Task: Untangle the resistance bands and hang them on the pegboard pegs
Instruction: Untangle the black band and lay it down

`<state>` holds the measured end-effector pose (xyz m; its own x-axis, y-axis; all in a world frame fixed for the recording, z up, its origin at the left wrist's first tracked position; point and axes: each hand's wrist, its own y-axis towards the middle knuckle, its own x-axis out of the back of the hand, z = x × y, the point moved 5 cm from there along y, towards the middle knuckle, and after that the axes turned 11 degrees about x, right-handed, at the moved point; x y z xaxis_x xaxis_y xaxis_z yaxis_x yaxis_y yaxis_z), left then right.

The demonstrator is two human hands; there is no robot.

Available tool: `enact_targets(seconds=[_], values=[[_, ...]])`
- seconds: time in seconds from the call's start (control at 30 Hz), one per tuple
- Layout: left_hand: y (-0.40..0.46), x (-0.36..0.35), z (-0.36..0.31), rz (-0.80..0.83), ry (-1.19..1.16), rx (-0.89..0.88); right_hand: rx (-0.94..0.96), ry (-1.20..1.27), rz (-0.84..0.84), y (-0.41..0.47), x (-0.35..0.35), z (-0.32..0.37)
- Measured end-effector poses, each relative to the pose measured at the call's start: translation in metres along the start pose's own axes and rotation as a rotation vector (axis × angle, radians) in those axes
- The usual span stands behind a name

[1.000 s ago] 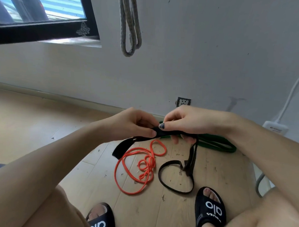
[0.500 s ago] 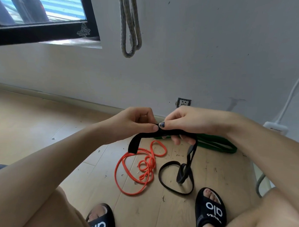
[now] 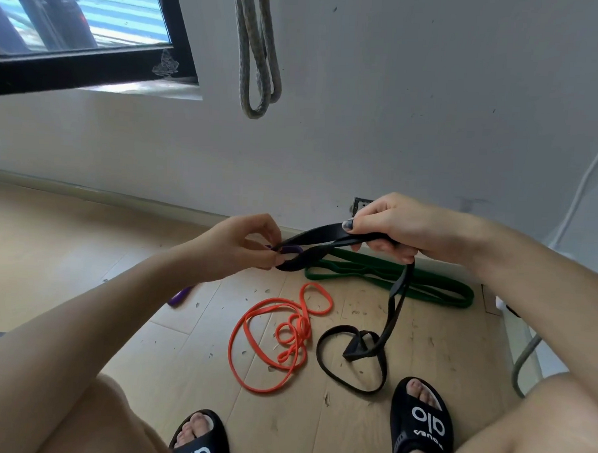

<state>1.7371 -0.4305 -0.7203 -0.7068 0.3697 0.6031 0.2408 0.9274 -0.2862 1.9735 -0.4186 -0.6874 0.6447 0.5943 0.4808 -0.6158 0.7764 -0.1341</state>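
Above the wooden floor [image 3: 84, 251], the right hand [image 3: 397, 227] grips the flat black rubber resistance band [image 3: 324, 236], whose tail trails to the floor, while the left hand [image 3: 242, 244] pinches its looped end.

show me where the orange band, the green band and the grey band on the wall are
orange band [image 3: 248, 330], head view, left side of its big loop.
green band [image 3: 435, 294], head view, right part on the floor.
grey band [image 3: 255, 53], head view, hanging strands against the wall.

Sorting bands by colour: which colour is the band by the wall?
Dark green, seen in the head view.
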Motion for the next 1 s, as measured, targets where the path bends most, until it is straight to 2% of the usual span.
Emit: enact_targets(seconds=[0.17,0.23,0.4,0.5,0.57,0.63,0.7,0.8,0.9,1.0], values=[[0.002,0.007,0.003,-0.001,-0.115,0.012,-0.015,-0.004,-0.036,0.000,0.004,-0.004],[0.001,0.010,0.004,0.049,-0.301,0.016,-0.034,0.012,-0.048,0.000,0.006,-0.007],[-0.002,0.005,-0.010,0.239,-0.935,0.021,-0.048,0.082,-0.049,0.001,0.001,-0.006],[0.002,0.003,-0.013,0.282,-1.104,0.056,-0.038,0.102,-0.044,0.000,-0.003,-0.001],[0.006,0.000,-0.008,0.239,-0.953,0.088,-0.017,0.109,-0.037,0.000,-0.006,0.003],[0.007,-0.002,-0.001,0.146,-0.542,0.094,0.001,0.095,-0.025,0.000,-0.011,0.007],[0.003,-0.007,-0.003,0.147,-0.174,0.040,0.014,0.064,0.000,0.000,-0.016,0.008],[-0.004,-0.015,-0.022,0.160,0.024,-0.076,0.014,0.026,0.032,0.003,-0.022,0.009],[-0.005,-0.026,-0.040,0.041,0.312,-0.205,0.031,0.042,0.080,0.005,-0.029,0.011],[-0.006,-0.032,-0.045,0.024,0.362,-0.262,0.039,0.039,0.125,0.004,-0.031,0.012]])
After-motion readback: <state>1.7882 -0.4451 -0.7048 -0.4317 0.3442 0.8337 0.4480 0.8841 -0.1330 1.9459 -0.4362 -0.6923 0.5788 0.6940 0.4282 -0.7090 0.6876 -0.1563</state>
